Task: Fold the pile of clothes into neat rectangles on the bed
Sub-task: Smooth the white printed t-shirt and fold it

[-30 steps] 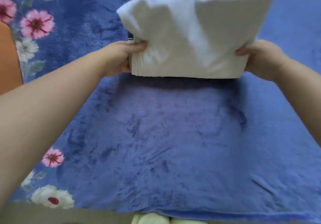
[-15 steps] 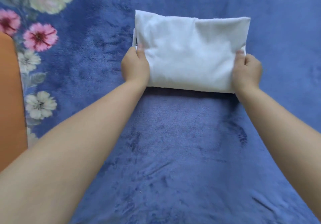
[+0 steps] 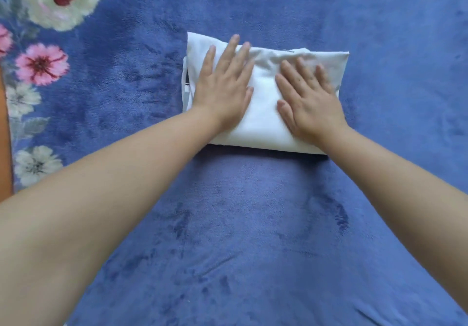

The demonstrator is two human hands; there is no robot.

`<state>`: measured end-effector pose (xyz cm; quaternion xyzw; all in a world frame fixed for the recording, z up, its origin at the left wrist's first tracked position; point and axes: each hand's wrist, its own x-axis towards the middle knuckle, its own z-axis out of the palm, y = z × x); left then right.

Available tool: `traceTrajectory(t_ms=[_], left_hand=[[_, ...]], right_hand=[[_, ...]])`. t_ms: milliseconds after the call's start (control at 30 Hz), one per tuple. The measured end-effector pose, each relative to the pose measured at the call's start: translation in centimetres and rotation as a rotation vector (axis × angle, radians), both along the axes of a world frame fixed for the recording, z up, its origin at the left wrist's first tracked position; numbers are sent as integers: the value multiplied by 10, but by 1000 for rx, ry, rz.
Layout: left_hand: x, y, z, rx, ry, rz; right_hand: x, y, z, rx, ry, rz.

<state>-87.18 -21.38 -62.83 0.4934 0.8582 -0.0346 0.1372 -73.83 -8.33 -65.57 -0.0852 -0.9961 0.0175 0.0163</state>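
Moved from pinching the ends to lying flat on top. Left hand (image 3: 222, 90) spread, pressing the white folded garment (image 3: 263, 120), which rests on the blue bed blanket (image 3: 253, 224). Right hand (image 3: 311, 103) likewise spread beside it. Best smoothing outward, pressing creases evenly.

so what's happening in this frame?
A person is folding laundry on a bed. A white garment lies folded into a rectangle on the blue blanket. The left hand and right hand both press flat on top of it, fingers spread, smoothing it down. No other clothes are in view.
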Motion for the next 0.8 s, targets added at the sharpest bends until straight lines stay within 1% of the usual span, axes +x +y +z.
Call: traceTrajectory(t_ms=[67, 133, 200, 267, 333, 400, 467, 500, 567, 600, 667, 733, 800], left_hand=[[-1, -1, -7, -76, 11, 55], [-4, -3, -14, -93, 17, 130], [-7, -5, -19, -39, -39, 331], [-10, -9, -25, 96, -136, 578], [-16, -14, -27, 230, -199, 701], [-25, -17, -22, 325, -301, 812], [-35, -19, -15, 357, -459, 928], [-40, -21, -11, 415, -603, 990], [-45, -27, -1, 528, -983, 1112], [-44, -31, 2, 535, -1161, 1142], [-39, -40, 3, 491, -1417, 1142], [-32, -47, 1, 474, -1531, 1160], [-24, -53, 1, 473, -1532, 1178]], right_hand=[[2, 4, -5, -84, -105, -114], [-3, 15, -6, -170, -213, -346], [-8, 29, -7, -222, -272, -522], [-11, 38, -7, -299, -295, -579], [-9, 41, -8, -389, -255, -593], [-2, 41, -7, -494, -84, -678], [6, 39, -1, -651, 102, -847], [10, 38, 3, -762, 156, -928], [18, 33, 10, -1062, 183, -997], [23, 30, 11, -1192, 170, -989], [32, 24, 15, -1463, 153, -983], [41, 16, 17, -1758, 145, -963], [53, 7, 19, -1943, 80, -936]])
